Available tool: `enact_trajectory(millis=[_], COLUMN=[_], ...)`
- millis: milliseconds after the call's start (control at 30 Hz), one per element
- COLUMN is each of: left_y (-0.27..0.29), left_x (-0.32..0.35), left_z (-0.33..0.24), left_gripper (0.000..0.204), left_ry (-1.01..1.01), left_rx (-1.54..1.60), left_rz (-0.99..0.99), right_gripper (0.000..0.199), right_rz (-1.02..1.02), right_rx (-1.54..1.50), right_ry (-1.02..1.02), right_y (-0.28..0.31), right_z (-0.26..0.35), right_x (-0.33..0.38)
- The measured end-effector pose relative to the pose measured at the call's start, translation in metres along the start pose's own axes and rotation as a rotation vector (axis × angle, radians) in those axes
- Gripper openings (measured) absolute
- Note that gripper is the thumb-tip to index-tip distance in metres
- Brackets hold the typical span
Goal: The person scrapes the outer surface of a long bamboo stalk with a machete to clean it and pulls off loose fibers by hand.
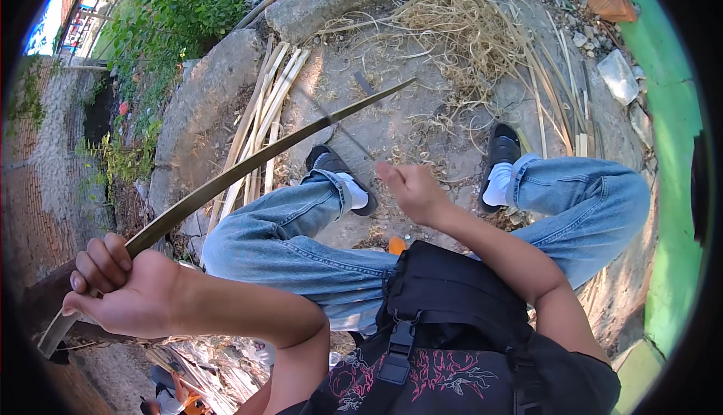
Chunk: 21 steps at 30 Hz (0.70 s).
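Note:
A long, slightly curved bamboo strip slants from the lower left up to the middle of the view. My left hand is wrapped round it near its lower end, which sticks out beyond the fist. In my closed right hand is a thin-bladed knife, seen nearly edge-on and blurred. Its blade crosses the strip past mid-length; whether the two touch, I cannot tell. The strip passes above my left leg, with its far end free over the ground between my feet.
A tangled heap of bamboo shavings lies ahead. Pale strips are bundled on the left, and more strips lie on the right. A green wall bounds the right side. Another person shows partly at lower left.

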State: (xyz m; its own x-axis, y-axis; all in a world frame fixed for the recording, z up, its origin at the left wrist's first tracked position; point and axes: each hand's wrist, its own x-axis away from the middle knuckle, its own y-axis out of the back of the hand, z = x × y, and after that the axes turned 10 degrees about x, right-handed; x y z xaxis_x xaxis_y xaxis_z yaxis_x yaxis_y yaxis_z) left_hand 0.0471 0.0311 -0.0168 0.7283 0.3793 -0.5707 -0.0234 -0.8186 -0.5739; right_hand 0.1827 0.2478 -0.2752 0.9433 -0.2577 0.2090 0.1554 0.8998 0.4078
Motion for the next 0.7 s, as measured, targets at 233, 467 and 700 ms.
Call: enact_trajectory(millis=[233,467,700], left_y=[-0.010,-0.014,-0.011], left_x=[0.002,0.009,0.005], left_z=[0.005,0.020,0.015], left_gripper=[0.051,0.047,0.059], left_ry=[0.026,-0.115,-0.036], left_rx=[0.231,0.111,0.223], left_rz=[-0.029,0.150,0.116], right_gripper=[0.057,0.065,0.068], right_rz=[0.071,0.020,0.117], right_rx=[-0.051,-0.055,-0.031], right_ry=[0.045,-0.115,0.093], right_y=[0.012,0.017,0.021], right_z=[0.041,-0.003,0.054], right_x=[0.005,-0.012,0.013])
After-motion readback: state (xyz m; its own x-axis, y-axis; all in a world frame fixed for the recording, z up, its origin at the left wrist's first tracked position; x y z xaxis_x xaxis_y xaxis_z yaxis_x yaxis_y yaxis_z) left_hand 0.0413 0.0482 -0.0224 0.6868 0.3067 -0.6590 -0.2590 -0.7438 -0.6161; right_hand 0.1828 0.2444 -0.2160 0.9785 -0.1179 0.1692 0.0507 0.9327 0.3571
